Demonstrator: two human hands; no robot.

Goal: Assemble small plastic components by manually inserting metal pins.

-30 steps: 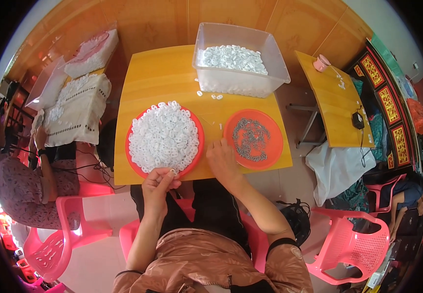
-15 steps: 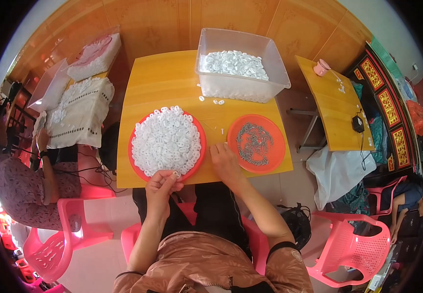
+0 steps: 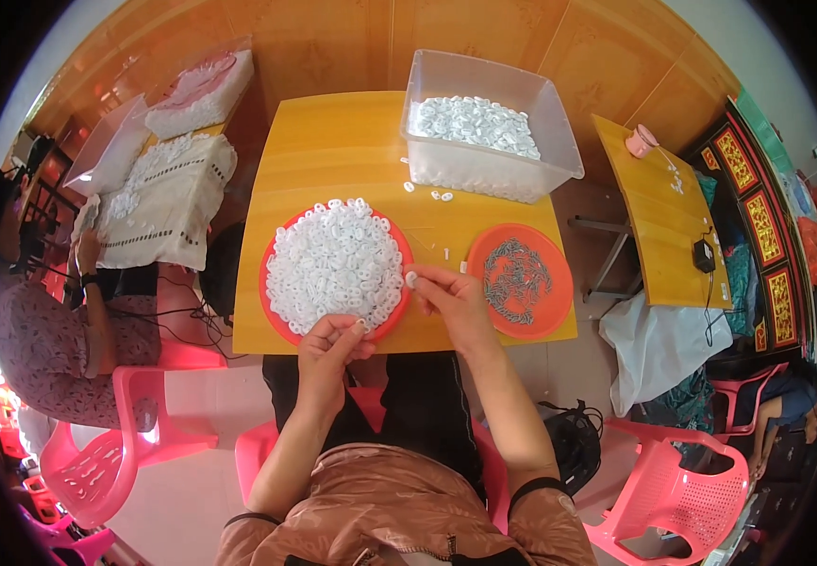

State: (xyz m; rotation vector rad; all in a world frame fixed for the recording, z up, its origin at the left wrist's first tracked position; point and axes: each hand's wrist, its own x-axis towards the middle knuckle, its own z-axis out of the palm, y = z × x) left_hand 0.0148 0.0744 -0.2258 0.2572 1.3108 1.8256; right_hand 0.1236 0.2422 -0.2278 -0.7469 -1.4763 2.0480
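Observation:
My left hand (image 3: 330, 347) is closed at the near edge of a red round tray, pinching a small white oval plastic piece (image 3: 361, 324) between thumb and fingertips. My right hand (image 3: 454, 300) is at the tray's right side, its thumb and forefinger closed on another small white piece (image 3: 411, 279). Heaped in the red tray (image 3: 268, 307) are many white oval pieces (image 3: 335, 264) with holes in them. Right of my right hand stands an orange-red round tray (image 3: 556, 300) with small grey metal screws or pins (image 3: 514, 274) spread over its bottom.
A clear plastic bin (image 3: 484, 174) of white pieces stands at the back of the wooden table (image 3: 333, 141), with a few loose pieces before it. At left a person (image 3: 59, 330) sits by a cloth-covered table (image 3: 158, 222). Pink chairs (image 3: 677, 472) and a side table (image 3: 658, 212) are around.
My right hand has lifted off the tabletop beside the orange-red tray and turned toward the heap, a white piece now showing in its fingertips. My left hand stays at the red tray's near edge.

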